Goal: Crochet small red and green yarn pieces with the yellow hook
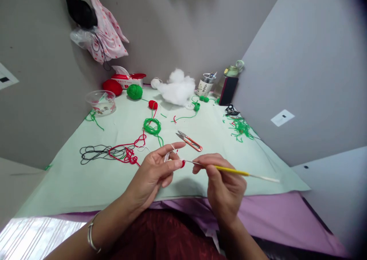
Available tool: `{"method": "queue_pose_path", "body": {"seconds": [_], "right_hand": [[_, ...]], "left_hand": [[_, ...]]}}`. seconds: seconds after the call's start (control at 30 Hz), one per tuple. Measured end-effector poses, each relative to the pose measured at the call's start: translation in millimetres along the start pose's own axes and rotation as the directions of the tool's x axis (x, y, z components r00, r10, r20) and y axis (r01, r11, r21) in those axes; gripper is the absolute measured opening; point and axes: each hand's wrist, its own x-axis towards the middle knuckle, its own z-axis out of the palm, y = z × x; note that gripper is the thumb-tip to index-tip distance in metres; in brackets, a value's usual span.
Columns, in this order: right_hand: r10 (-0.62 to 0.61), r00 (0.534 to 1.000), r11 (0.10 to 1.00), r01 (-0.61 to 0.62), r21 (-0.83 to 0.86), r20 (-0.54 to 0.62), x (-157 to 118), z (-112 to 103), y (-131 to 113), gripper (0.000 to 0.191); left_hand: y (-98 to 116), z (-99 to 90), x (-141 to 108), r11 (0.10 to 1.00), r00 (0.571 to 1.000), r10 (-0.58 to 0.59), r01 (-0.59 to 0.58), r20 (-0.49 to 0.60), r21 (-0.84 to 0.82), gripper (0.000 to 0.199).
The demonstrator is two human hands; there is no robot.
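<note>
Right now, on my feed, the left hand (153,167) pinches a small red piece (182,163) with white yarn (166,157) strung round its fingers, while the right hand (226,187), closed pen-style, grips a yellow-handled hook (232,170), tip at that piece, near the orange snips (195,144).

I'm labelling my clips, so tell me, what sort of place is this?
Probably a craft corner, perhaps at home: a green yarn ball and a fluffy white heap sit on the cloth-covered table, and the right hand holds a slim yellow-handled tool.
</note>
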Motion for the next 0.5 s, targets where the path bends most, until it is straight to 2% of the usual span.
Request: {"method": "queue_pose_path", "body": {"seconds": [0.1, 0.2, 0.37, 0.5], "right_hand": [[0.142, 0.988, 0.974, -0.130, 0.184, -0.055, 4, -2, -4, 0.019], [0.165, 0.986, 0.956, -0.151, 0.251, -0.035, 7, -3, -5, 0.017], [0.120, 0.991, 0.974, -0.130, 0.187, 0.064, 8, 2, 1, 0.017], [0.085, 0.995, 0.987, -0.091, 0.133, 0.051, 5, 6, 3, 0.018]], "left_hand": [[2, 0.9, -2, 0.997, 0.999, 0.037, -0.038, 0.022, 0.064, 0.036], [1, 4.0, -3, 0.990, 0.996, 0.054, -0.064, 0.078, 0.128, 0.032], [-8, 8.2, -2, 0.988, 0.992, 0.079, -0.091, 0.098, 0.128, 0.033], [-10, 7.4, -1, 0.986, 0.994, 0.104, -0.109, 0.046, 0.127, 0.038]]}}
